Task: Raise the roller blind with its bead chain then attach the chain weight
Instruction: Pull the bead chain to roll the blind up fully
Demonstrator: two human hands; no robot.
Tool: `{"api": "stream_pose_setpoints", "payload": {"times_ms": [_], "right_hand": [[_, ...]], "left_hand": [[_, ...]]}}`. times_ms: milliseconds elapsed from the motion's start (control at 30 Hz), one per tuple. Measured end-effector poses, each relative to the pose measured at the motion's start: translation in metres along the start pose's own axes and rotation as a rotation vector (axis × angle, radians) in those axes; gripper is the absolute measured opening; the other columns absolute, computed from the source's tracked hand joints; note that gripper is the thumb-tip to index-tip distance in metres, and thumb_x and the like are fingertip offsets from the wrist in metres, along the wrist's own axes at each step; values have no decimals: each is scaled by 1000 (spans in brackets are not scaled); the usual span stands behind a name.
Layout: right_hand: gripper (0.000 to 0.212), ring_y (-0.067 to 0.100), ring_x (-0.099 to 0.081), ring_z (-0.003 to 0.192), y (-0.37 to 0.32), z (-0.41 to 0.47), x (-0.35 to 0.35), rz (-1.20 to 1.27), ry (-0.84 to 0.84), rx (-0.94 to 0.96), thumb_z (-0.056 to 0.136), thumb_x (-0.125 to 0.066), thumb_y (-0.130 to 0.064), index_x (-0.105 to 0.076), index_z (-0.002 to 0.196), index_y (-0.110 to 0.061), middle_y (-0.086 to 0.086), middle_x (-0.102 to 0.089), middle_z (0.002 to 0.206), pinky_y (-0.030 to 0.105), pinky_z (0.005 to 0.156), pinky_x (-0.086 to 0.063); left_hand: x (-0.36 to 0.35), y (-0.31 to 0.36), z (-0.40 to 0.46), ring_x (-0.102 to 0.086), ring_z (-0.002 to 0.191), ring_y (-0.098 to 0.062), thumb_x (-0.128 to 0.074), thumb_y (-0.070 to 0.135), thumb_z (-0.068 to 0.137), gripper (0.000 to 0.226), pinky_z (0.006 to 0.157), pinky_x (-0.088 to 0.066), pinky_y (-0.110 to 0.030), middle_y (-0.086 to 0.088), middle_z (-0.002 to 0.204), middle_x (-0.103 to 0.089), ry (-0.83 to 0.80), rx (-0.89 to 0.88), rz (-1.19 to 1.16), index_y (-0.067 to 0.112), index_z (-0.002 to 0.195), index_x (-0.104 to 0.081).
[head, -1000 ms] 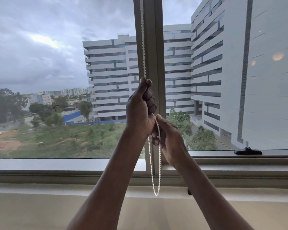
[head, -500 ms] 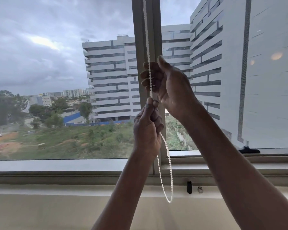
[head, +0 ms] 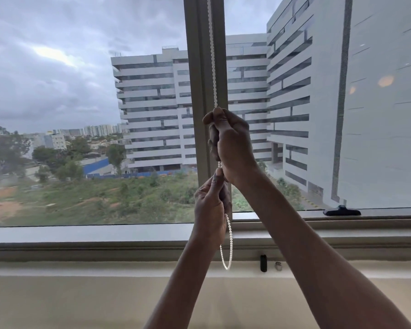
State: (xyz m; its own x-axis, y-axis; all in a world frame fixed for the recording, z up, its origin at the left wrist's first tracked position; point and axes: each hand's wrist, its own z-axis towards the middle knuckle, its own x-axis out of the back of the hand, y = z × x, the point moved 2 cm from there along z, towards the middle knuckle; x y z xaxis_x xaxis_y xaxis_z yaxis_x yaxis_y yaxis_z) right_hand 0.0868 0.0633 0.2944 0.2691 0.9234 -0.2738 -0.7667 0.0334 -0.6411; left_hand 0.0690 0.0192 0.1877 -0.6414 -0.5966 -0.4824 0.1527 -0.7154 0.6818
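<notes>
both hands (head: pixel 221 172) clenched round bead chain (head: pixel 212 67)

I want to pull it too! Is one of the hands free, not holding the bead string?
No, the right hand grips the bead chain higher up and the left hand grips it just below.

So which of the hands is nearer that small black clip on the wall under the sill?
Left. The left hand is up-left of the clip; the right hand grips higher.

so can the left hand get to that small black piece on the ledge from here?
Probably yes, once it lets go. The left hand grips the bead chain; the black piece sits on the ledge lower right of it, with only the hanging chain loop between.
</notes>
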Motion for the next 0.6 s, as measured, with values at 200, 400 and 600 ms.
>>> {"api": "stream_pose_setpoints", "payload": {"times_ms": [200,400,600], "right_hand": [[32,10,-27,42,8,5,4,-181,47,207,98,-41,-23,-55,69,-21,-13,-35,47,23,41,-20],[33,5,-38,49,21,1,16,-370,118,284,101,-41,-19,-53,70,-18,-16,-43,51,23,50,-31],[32,8,-39,52,62,-39,32,-369,95,229,101,-41,-17,-52,71,-10,-8,-44,58,26,50,-33]], "left_hand": [[10,-5,14,-29,36,-1,-46,20,102,57,37,-22,-16,14,43,-37,-23,92,89,24,46,-55],[13,11,41,-66,71,-7,-35,35,105,51,65,-52,-25,2,79,-73,-116,189,172,22,84,-79],[-2,50,73,-68,105,-25,-25,51,103,63,85,-54,-28,-16,111,-72,-131,186,-39,0,116,-61]]}}
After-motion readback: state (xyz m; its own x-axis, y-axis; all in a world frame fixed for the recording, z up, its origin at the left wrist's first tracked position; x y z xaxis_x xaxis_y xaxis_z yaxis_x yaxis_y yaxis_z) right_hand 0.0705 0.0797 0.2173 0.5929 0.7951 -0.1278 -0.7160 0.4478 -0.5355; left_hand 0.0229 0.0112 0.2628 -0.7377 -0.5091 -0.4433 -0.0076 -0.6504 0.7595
